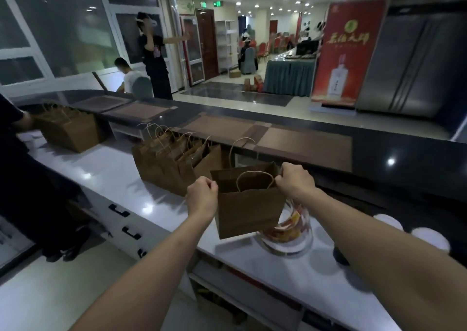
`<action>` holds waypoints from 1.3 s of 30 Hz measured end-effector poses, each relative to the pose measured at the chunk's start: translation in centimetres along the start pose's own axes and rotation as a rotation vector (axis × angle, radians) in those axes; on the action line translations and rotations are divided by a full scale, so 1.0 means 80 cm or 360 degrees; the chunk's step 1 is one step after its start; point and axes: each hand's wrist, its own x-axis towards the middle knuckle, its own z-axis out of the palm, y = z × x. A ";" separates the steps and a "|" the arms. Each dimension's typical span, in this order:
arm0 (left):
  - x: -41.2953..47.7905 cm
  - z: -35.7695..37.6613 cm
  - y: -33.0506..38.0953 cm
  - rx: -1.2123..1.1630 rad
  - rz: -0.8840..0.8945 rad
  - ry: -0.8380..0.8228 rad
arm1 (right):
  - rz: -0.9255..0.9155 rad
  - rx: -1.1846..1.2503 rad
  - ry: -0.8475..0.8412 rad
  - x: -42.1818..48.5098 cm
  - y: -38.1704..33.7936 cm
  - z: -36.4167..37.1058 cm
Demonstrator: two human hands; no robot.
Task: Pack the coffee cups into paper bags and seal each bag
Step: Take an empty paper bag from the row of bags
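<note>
Pinching a brown bag [250,210] by the two ends of its mouth, both hands hold it just in front of the jar [293,232], hiding that jar's left side. The left hand [202,197] has its fingers curled tight on the rim's left end, and the right hand [296,179] is closed the same way on the right end, above the jar. Between them the mouth is spread open, dark inside (whether anything lies in it cannot be told), and one twine handle loops up from the near wall. The bag hangs tilted, its base swung toward the lower left. The jar, clear glass with red and orange packets in it, stands on a white counter [113,179]. Right of the jar are two cups [410,230] with white lids, blurred, on the dark surface there. Left of the jar and farther back, a row of bags [174,161] stands upright against the raised ledge, their handles sticking up. Much farther left of the jar sits a box of bags [69,131], with another person's arm [24,122] reaching toward it.
</note>
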 end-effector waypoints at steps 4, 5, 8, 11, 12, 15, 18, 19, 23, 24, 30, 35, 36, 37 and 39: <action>-0.046 0.004 0.019 -0.0024 0.0093 -0.0106 | 0.0161 0.0032 0.0010 -0.064 0.042 -0.023; -0.058 0.007 0.025 -0.0024 0.0111 -0.0125 | 0.0198 0.0026 0.0015 -0.078 0.051 -0.029; -0.094 0.020 0.043 -0.0080 0.0157 -0.0192 | 0.0316 0.0016 0.0037 -0.119 0.088 -0.049; -0.128 0.039 0.061 -0.0118 0.0186 -0.0280 | 0.0457 0.0008 0.0014 -0.156 0.127 -0.071; -0.141 0.046 0.069 -0.0126 0.0195 -0.0307 | 0.0498 0.0011 0.0005 -0.169 0.141 -0.078; -0.177 0.068 0.093 -0.0150 0.0221 -0.0395 | 0.0620 0.0015 0.0009 -0.204 0.180 -0.099; -0.212 0.094 0.118 -0.0184 0.0261 -0.0461 | 0.0712 0.0000 0.0022 -0.236 0.220 -0.118; -0.222 0.103 0.125 -0.0182 0.0279 -0.0479 | 0.0735 -0.0003 0.0019 -0.247 0.233 -0.125; -0.273 0.137 0.159 -0.0158 0.0311 -0.0604 | 0.0812 0.0040 -0.0004 -0.290 0.293 -0.152; -0.286 0.145 0.166 -0.0148 0.0318 -0.0629 | 0.0839 0.0054 -0.0010 -0.300 0.309 -0.159; -0.362 0.182 0.211 -0.0032 0.0365 -0.0681 | 0.0955 0.0130 -0.0015 -0.359 0.405 -0.202; -0.408 0.215 0.235 -0.0013 0.0381 -0.0736 | 0.0955 0.0147 0.0026 -0.392 0.461 -0.224; -0.416 0.220 0.240 -0.0014 0.0381 -0.0746 | 0.0958 0.0147 0.0041 -0.397 0.469 -0.227; -0.424 0.227 0.245 -0.0010 0.0379 -0.0752 | 0.0967 0.0141 0.0048 -0.402 0.478 -0.229; -0.435 0.239 0.253 -0.0003 0.0371 -0.0766 | 0.0996 0.0140 0.0050 -0.408 0.492 -0.232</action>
